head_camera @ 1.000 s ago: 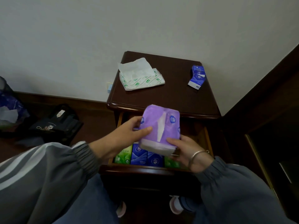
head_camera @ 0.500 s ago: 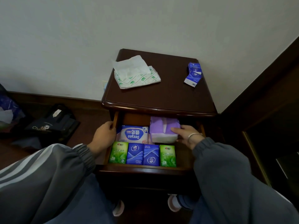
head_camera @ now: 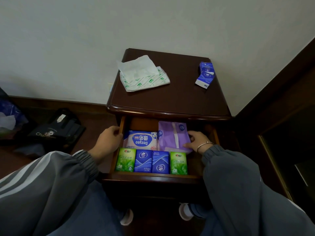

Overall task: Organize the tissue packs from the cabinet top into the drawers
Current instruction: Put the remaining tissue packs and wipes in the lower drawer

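Note:
The top drawer (head_camera: 153, 176) of the dark wooden cabinet (head_camera: 170, 99) stands pulled out. A purple tissue pack (head_camera: 172, 135) lies at its back right, and my right hand (head_camera: 196, 141) rests on the pack's right edge. To its left lies a white and blue Deeyeo pack (head_camera: 140, 139). Several small green and blue packs (head_camera: 151, 161) line the drawer's front. My left hand (head_camera: 109, 140) grips the drawer's left wall. On the cabinet top lie a white pack with green print (head_camera: 144, 77), a tissue sticking out, and small blue packs (head_camera: 205, 74).
A dark bag (head_camera: 54, 130) and a blue plastic bag (head_camera: 8, 114) lie on the floor at the left. Dark wooden furniture (head_camera: 281, 108) stands close on the right. The white wall (head_camera: 119, 23) is right behind the cabinet. My knees and shoes are under the drawer front.
The purple pack went from both hands above the drawer down into its back right. My left hand let go and moved to the drawer's left wall; my right hand stays on the pack.

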